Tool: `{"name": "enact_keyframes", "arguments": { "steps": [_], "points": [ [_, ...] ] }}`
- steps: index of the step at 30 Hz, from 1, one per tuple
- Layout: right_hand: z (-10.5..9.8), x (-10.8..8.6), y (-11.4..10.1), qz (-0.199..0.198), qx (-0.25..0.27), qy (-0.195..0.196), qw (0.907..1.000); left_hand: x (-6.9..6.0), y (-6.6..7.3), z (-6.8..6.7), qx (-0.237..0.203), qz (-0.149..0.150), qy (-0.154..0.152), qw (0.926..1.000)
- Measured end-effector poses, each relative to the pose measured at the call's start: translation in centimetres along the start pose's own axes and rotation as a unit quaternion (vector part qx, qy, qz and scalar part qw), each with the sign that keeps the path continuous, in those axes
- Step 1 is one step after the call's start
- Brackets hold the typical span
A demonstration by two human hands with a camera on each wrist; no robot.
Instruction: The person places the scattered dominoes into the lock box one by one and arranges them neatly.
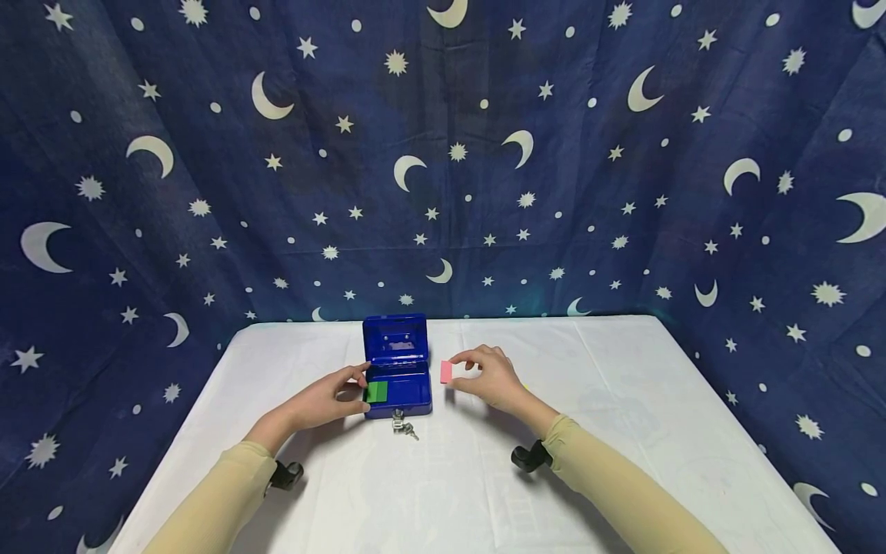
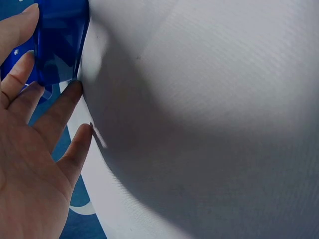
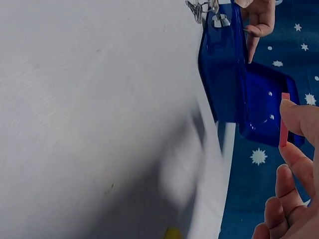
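A blue metal cash box (image 1: pixel 418 410) stands on the table with its lid (image 1: pixel 394 329) raised. Inside, at the left, lie green pieces (image 1: pixel 377 392), seemingly flat blocks. My left hand (image 1: pixel 325 398) is at the box's left side, fingers spread and mostly straight, thumb near the front corner; in the left wrist view its fingertips (image 2: pixel 75 88) reach the blue wall. Just right of the box, my right hand (image 1: pixel 493 377) pinches a thin pink block (image 1: pixel 446 372) between thumb and finger, above the table. The right wrist view shows this pink block (image 3: pixel 284 124) edge-on.
A small padlock (image 1: pixel 398 422) with keys (image 1: pixel 410 429) is at the front of the box. Something yellow (image 3: pixel 173 233) lies on the white-covered table (image 1: pixel 415 500), mostly hidden behind my right hand in the head view. A dark blue curtain (image 1: pixel 443 192) with moons and stars hangs behind.
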State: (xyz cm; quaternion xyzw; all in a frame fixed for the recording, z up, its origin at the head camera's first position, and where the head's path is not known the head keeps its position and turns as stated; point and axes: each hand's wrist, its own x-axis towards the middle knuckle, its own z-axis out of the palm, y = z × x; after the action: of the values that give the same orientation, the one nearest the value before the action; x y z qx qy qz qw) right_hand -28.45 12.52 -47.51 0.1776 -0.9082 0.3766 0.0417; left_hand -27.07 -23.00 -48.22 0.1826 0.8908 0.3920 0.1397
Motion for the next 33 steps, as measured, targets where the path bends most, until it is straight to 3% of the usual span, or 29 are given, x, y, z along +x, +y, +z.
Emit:
{"name": "enact_keyframes", "arguments": {
  "steps": [33],
  "points": [
    [4.7, 2.7, -3.4, -0.003, -0.025, -0.047, 0.9986, 0.0, -0.1, 0.1, -0.008, -0.001, 0.003, 1.0]
  ]
}}
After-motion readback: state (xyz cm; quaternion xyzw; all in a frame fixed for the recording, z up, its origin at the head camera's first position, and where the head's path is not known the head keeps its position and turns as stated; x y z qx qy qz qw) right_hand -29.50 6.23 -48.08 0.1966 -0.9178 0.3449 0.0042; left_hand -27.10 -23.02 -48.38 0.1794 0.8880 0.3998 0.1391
